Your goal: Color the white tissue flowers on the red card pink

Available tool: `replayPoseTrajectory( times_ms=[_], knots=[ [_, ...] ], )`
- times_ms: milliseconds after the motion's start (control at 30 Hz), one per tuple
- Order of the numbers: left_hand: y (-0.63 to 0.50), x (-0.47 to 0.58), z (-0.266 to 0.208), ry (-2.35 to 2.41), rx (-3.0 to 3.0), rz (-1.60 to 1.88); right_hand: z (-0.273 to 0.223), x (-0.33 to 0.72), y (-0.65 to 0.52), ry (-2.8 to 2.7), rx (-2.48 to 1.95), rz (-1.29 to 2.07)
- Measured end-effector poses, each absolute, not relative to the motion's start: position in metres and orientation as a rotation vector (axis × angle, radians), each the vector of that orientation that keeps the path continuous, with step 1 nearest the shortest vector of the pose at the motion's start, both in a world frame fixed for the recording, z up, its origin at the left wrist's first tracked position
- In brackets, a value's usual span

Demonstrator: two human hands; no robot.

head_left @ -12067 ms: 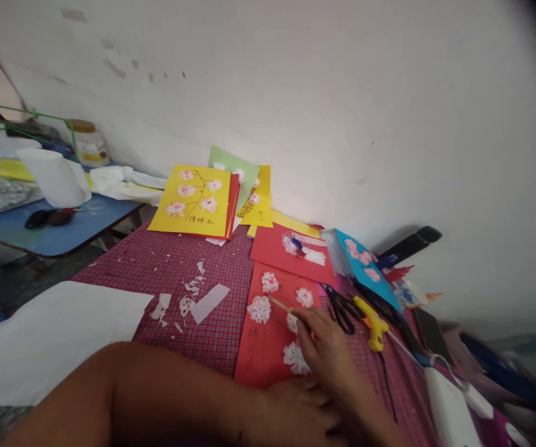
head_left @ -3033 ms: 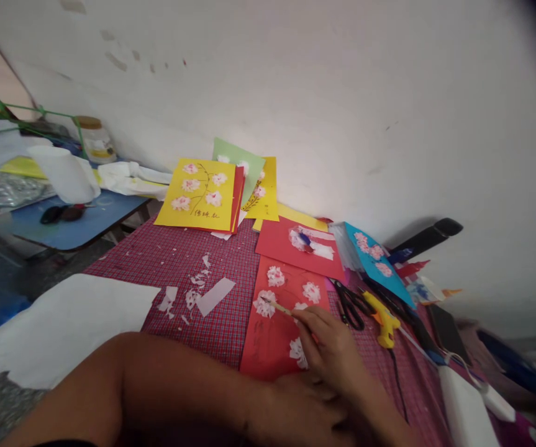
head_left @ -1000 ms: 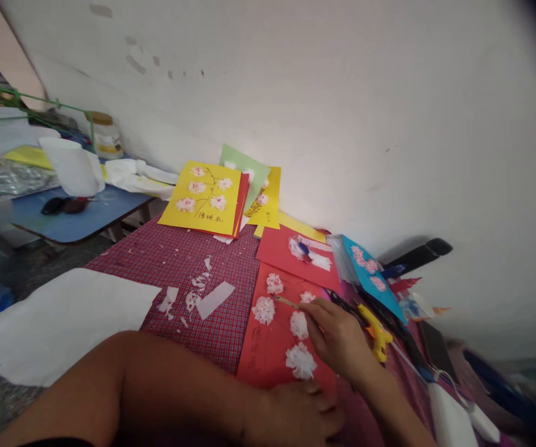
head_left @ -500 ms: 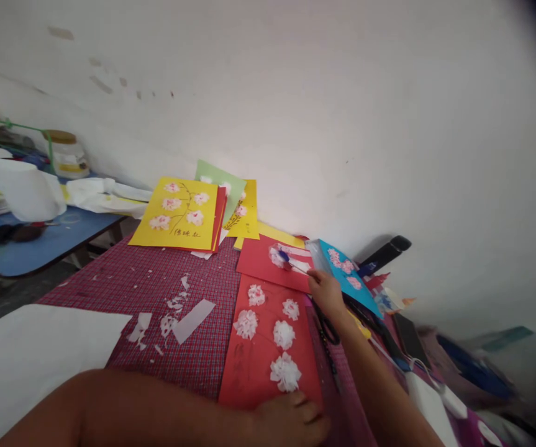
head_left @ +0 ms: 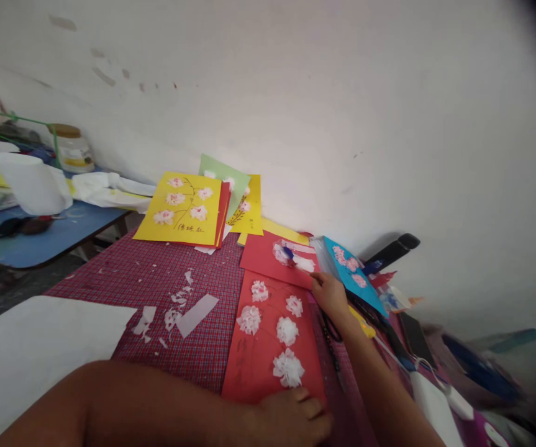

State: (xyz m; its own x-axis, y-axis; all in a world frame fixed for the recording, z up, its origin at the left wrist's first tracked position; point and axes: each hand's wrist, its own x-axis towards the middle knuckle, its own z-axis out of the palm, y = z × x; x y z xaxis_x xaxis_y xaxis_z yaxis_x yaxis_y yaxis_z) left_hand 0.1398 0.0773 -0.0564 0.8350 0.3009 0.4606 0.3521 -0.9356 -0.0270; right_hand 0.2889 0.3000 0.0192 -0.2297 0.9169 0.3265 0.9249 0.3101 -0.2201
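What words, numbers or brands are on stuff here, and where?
"绣球花", as best I can read it: the front yellow rectangular flowered paper sheet.
Handwriting on the long red flowered paper sheet by the left hand: too faint.
Writing on the yellow paper sheet partly behind the pale green paper sheet: too small.
Label on the brown-lidded clear jar: too blurred.

Paper-craft work spot, whether in a home or a school unclear.
Flower cards and paper scraps lie on a checked tablecloth by a scuffed pale wall; a blue table near it holds a lidded jar.
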Motion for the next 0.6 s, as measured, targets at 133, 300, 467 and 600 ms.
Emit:
replayPoseTrajectory(
  times_ms=[133,300,467,600],
  knots=[
    [0.076,0.136,-0.053,-0.488,-2.902,-0.712,0.021,0.296,0.293,-2.171,-1.608,-0.013],
    [0.073,0.125,-0.036,-0.455,-2.936,-0.710,0.029,0.300,0.262,-2.141,-1.537,0.040],
    [0.071,0.114,-0.020,-0.459,-2.966,-0.717,0.037,0.274,0.204,-2.249,-1.217,0.355],
    [0.070,0.113,-0.018,-0.469,-2.974,-0.751,0.045,0.249,0.174,-2.345,-1.019,0.418]
  ],
)
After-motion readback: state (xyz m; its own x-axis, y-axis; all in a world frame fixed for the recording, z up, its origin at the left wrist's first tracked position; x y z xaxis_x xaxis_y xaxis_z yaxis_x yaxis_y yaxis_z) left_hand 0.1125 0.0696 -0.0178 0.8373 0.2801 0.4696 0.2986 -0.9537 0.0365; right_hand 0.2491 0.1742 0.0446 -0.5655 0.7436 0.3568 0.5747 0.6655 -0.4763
